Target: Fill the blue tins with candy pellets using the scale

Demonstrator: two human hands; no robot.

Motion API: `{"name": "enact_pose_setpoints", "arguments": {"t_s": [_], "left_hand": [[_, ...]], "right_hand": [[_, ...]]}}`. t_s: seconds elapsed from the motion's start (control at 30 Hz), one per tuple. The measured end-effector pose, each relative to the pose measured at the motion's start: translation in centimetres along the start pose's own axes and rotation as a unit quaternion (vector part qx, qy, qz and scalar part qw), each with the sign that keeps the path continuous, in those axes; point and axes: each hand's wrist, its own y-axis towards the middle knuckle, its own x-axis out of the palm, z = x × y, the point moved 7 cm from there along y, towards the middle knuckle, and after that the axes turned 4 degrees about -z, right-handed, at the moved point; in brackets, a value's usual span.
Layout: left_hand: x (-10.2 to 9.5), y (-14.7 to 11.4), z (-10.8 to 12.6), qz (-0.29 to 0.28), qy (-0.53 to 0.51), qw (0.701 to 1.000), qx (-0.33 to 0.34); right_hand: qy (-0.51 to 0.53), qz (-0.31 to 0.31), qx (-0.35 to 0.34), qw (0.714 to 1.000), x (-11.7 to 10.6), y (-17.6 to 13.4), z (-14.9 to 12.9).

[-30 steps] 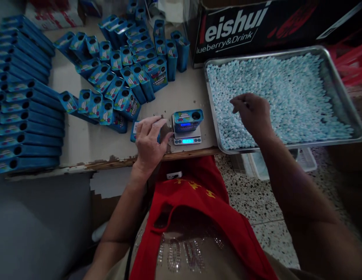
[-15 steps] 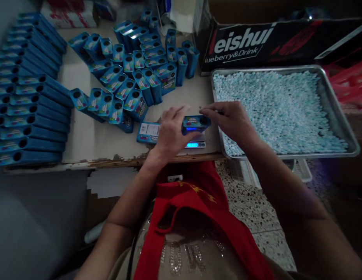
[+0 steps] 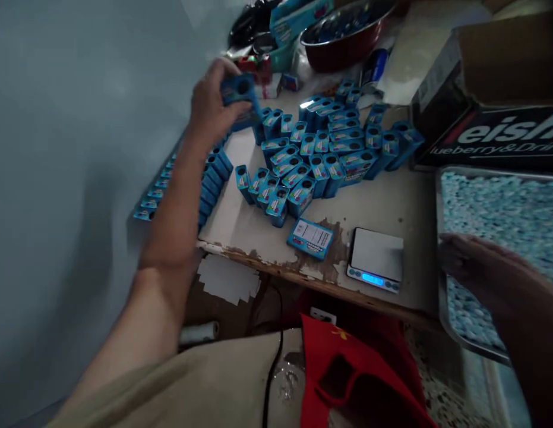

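Observation:
My left hand (image 3: 209, 110) is closed on a small blue candy box (image 3: 244, 98), raised over the far end of the rows of like boxes at the left. A dark round hole shows in the box's top. My right hand (image 3: 465, 261) is over the near left rim of a metal tray (image 3: 441, 223) full of pale blue and white candies (image 3: 499, 205). Its fingers are pressed together; whether they hold anything is hidden. Between the hands a small digital scale (image 3: 376, 255) has a lit blue display and a bare plate. Left of it a blue box (image 3: 310, 238) lies flat.
Several upright blue boxes (image 3: 321, 142) with holes crowd the table's middle. More stand in rows (image 3: 211, 184) along the left edge. A large black carton (image 3: 494, 131) stands behind the tray. A dark red bowl (image 3: 343, 53) sits at the back.
My left hand has lifted the blue box off the scale and carried it far left. My right hand has moved from the box to the tray. The view has swung left.

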Motion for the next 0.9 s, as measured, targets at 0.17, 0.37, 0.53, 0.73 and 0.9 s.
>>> {"name": "enact_pose_setpoints", "arguments": {"t_s": [0.17, 0.37, 0.53, 0.73, 0.9], "left_hand": [[4.3, 6.1, -10.1, -0.052, -0.03, 0.996, -0.065], [9.3, 4.9, -17.7, -0.171, -0.033, 0.982, -0.07], [10.7, 4.4, -18.8, -0.153, -0.007, 0.985, -0.077], [8.7, 1.7, -14.8, -0.165, 0.012, 0.985, -0.042], [5.6, -2.6, -13.8, -0.13, 0.079, 0.988, 0.01]], "right_hand": [[0.024, -0.104, 0.039, 0.994, 5.5, 2.0, -3.2], [-0.18, -0.113, -0.069, 0.975, 7.5, 4.2, -6.5], [-0.32, -0.2, -0.129, 0.917, 11.8, 3.0, -6.7], [-0.517, -0.304, -0.244, 0.762, 17.7, 1.9, -7.7], [-0.554, -0.33, -0.35, 0.679, 18.3, 1.9, -7.9]]}}
